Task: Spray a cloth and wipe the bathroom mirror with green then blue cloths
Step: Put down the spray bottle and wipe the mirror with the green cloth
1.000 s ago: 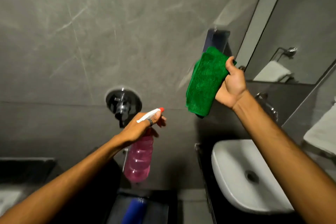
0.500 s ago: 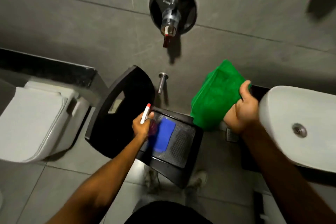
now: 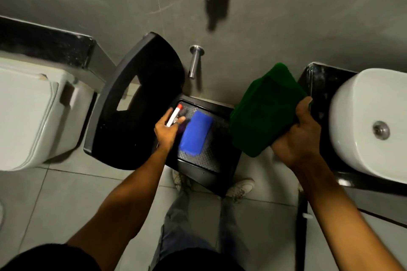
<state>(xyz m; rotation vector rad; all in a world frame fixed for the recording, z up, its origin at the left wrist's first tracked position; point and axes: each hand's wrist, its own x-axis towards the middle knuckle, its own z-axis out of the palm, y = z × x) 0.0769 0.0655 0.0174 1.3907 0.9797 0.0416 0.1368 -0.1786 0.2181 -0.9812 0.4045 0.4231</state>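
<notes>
My left hand (image 3: 168,130) grips the spray bottle (image 3: 174,114) by its white trigger head with a red tip, low over the seat of a black chair (image 3: 141,103); the bottle's pink body is mostly hidden under my hand. A folded blue cloth (image 3: 195,135) lies on the chair seat just right of that hand. My right hand (image 3: 299,136) holds a folded green cloth (image 3: 266,110) above the chair's right edge, beside the sink. The mirror is out of view.
A white toilet (image 3: 28,114) stands at the left against a black ledge. A white basin (image 3: 372,121) on a black counter is at the right. A chrome spout (image 3: 193,64) sticks out of the grey wall. My feet (image 3: 240,189) stand on the tiled floor below the chair.
The view has dropped from the wall and mirror to the chair. My left hand lowered the spray bottle to the chair seat beside the blue cloth. My right hand came down with the green cloth.
</notes>
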